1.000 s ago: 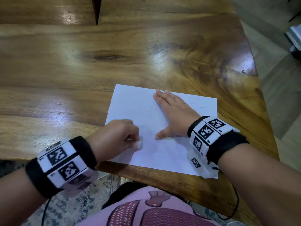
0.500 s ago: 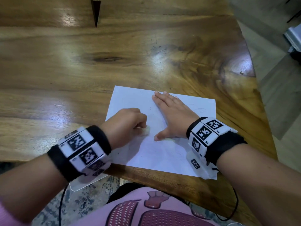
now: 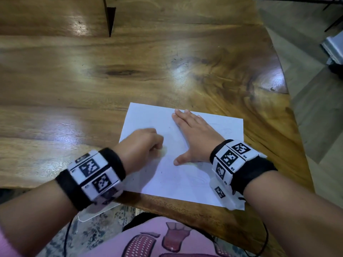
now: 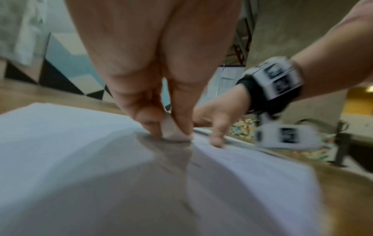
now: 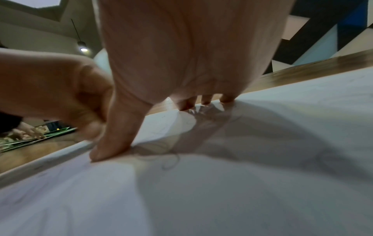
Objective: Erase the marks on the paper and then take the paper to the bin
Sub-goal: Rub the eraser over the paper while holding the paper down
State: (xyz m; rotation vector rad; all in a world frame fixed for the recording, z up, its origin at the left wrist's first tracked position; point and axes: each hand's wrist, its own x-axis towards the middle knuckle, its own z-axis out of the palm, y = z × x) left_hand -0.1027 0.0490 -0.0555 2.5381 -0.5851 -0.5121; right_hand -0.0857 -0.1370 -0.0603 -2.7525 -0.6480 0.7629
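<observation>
While the head view blurs whatever the left hand (image 3: 143,145) holds, the left wrist view shows an eraser (image 4: 173,132) pinched between thumb and fingers, its tip on the paper (image 3: 185,175). The right hand (image 3: 193,138) lies flat, fingers straight and thumb spread, pressing the sheet; its wrist view shows faint pencil marks (image 5: 169,161) beside the thumb. The paper sits near the counter (image 3: 92,89) front edge, with bare wood beyond and to the left. Since a second ago, the left hand has slid further up the sheet, while the right has stayed put
</observation>
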